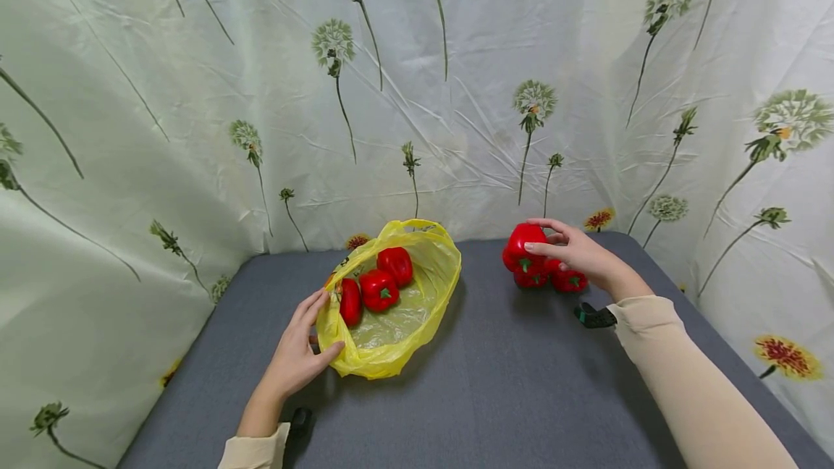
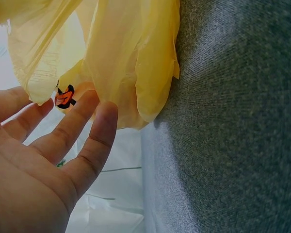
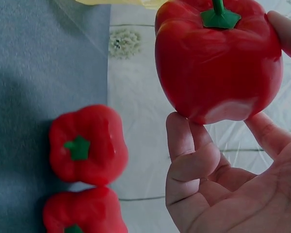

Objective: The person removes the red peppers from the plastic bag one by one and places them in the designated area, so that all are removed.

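Note:
My right hand [image 1: 583, 255] grips a red bell pepper [image 3: 218, 68] with a green stem, fingers and thumb around its sides. In the right wrist view the pepper is lifted clear of the table. Below it sit two more red peppers [image 3: 88, 144], side by side. My left hand [image 1: 300, 346] rests against the near left side of a yellow plastic bag [image 1: 449, 288], its fingers spread and nearly straight along the outside. The bag's mouth gapes toward me. Inside lie several red peppers, one [image 1: 379, 290] with its green stem facing me.
A grey cloth-covered table [image 1: 485, 382] carries everything. Behind and at both sides hangs a pale curtain [image 1: 469, 56] printed with dandelions. Dark straps [image 1: 594, 315] show at the wrists.

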A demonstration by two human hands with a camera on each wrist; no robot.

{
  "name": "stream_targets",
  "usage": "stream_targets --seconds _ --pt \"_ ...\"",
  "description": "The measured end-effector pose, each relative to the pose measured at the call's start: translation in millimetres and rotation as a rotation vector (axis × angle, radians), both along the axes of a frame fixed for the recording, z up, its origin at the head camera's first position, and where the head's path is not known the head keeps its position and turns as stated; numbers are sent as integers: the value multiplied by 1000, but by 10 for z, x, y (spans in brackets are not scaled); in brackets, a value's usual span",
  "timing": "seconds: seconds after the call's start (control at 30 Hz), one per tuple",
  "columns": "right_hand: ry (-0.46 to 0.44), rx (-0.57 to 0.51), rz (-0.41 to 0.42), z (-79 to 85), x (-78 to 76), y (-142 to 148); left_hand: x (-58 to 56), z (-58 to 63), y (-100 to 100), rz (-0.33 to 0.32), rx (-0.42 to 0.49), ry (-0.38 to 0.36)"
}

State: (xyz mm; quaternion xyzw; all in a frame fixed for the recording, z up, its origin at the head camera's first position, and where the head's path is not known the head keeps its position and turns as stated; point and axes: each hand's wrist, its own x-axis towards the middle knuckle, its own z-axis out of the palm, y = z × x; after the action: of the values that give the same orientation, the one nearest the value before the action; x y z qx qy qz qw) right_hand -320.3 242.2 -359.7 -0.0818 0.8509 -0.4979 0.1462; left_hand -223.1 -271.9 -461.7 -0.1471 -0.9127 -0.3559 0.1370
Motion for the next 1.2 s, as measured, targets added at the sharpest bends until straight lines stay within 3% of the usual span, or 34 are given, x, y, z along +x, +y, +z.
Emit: stream_targets --seconds 0.37,0.7,1.2 --pt "19 6 -8 -34 31 280 4 8 -5 5 3 -19" --pt "46 81 -58 -46 37 544 -6 -10 -16 2 -2 -13" --pt "15 55 -113 -179 71 1002 -20 -39 -35 4 -24 3"
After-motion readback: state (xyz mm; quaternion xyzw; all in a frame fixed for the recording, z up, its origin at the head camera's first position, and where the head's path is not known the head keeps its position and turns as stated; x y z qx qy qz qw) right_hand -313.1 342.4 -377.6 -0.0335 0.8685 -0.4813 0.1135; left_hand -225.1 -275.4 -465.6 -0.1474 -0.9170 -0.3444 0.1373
